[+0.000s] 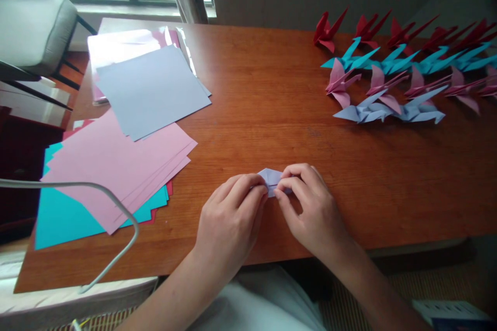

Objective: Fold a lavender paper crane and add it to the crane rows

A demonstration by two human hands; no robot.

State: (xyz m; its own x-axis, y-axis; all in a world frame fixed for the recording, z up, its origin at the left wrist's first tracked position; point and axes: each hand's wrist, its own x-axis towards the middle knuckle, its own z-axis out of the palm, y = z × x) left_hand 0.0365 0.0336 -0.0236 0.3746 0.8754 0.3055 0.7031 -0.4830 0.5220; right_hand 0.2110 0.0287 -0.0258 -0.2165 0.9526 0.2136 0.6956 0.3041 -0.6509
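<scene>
Between my two hands is a small folded piece of pale lavender paper [271, 176], held just over the table near its front edge. My left hand [233, 212] is closed on the paper's left end, fingers and thumb pinched together. My right hand [308, 204] grips the right end, with thumb and fingertips at the fold. Fingers cover much of the paper, so its full shape is hidden. Finished paper cranes stand in rows at the back right: red cranes [326, 31], blue cranes [351, 57], pink cranes [341, 83] and pale lavender cranes [368, 108].
Grey-lavender sheets [155, 88] overlap a plastic packet [116, 41] at the back left of the wooden table [248, 93]. Below them lie pink sheets [120, 160] over blue sheets [70, 217]. A white cable [132, 222] crosses the left front. A chair [34, 26] stands beyond the left edge.
</scene>
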